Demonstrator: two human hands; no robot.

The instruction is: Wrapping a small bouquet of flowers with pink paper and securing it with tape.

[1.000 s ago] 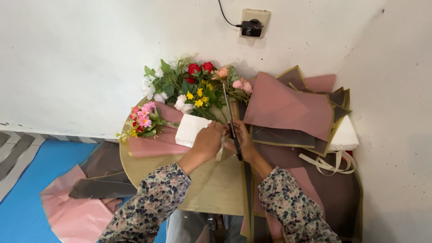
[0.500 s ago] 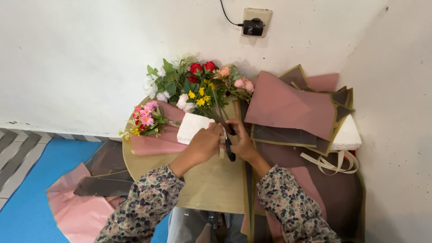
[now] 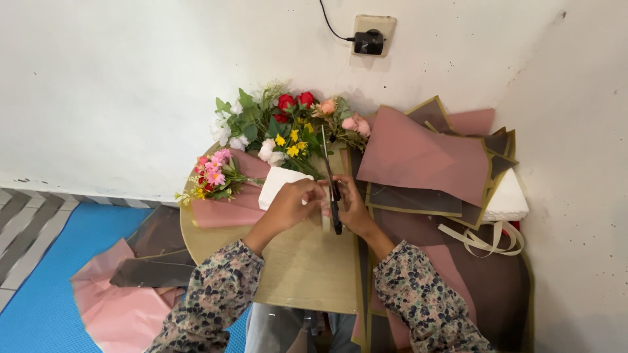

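My right hand (image 3: 356,210) grips long black-handled scissors (image 3: 329,171), whose blade points away from me into the flowers. My left hand (image 3: 293,204) is closed right beside the scissors, its fingertips pinching the green stems (image 3: 313,171) that run down from the yellow flowers (image 3: 291,142). A white foam block (image 3: 278,183) lies under the left hand's knuckles. Both hands meet over a round wooden table (image 3: 307,261). What sits between the fingertips is mostly hidden.
Red, white and peach flowers (image 3: 288,114) lie against the wall, and a small pink bunch (image 3: 214,171) rests on pink wrapping paper (image 3: 232,209). Brown and pink sheets (image 3: 425,157) pile up at right over another foam block (image 3: 510,199) and ribbon (image 3: 484,238). More sheets (image 3: 118,307) lie on the blue floor.
The scissors dipped lower and tilted, then swung back up into the flowers. Both hands have stayed together at the same spot on the table.
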